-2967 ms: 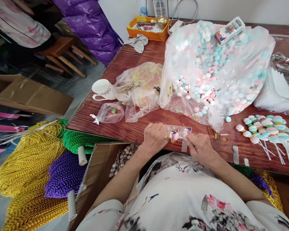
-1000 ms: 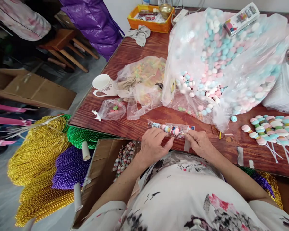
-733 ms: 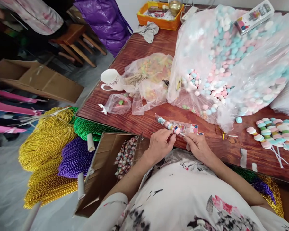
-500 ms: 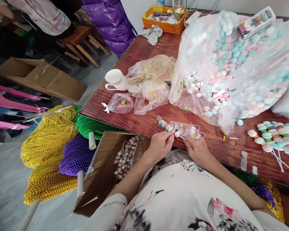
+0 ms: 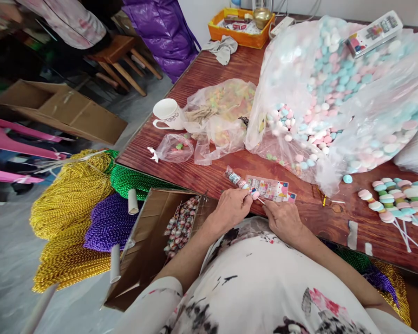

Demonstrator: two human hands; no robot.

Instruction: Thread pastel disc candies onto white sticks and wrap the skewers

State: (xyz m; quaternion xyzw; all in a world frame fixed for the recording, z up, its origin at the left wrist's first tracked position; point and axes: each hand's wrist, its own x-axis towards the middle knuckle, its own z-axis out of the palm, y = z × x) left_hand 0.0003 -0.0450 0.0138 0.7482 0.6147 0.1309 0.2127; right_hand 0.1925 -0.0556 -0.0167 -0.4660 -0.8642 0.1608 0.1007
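A marshmallow skewer (image 5: pixel 243 184) in a clear printed wrapper lies at a slant over the table's front edge. My left hand (image 5: pixel 231 206) is closed round its lower part, thumb and forefinger pinching the wrapper by the pastel pieces. The thin white stick points toward my right hand (image 5: pixel 282 220), whose fingertips are pinched at its end. Just behind the hands lie flat printed clear wrappers (image 5: pixel 270 188). To the right, several unwrapped marshmallow skewers (image 5: pixel 397 197) rest side by side with their white sticks toward me.
A big clear bag of pastel marshmallows (image 5: pixel 299 93) fills the back right. Smaller candy bags (image 5: pixel 226 106) and a white mug (image 5: pixel 167 114) stand left of it. Below the table edge, an open carton (image 5: pixel 139 260) holds wrapped skewers, beside bundles of shiny beads (image 5: pixel 73 199).
My right hand has shifted slightly down and left along the stick. The left hand still grips the wrapped skewer in nearly the same place.
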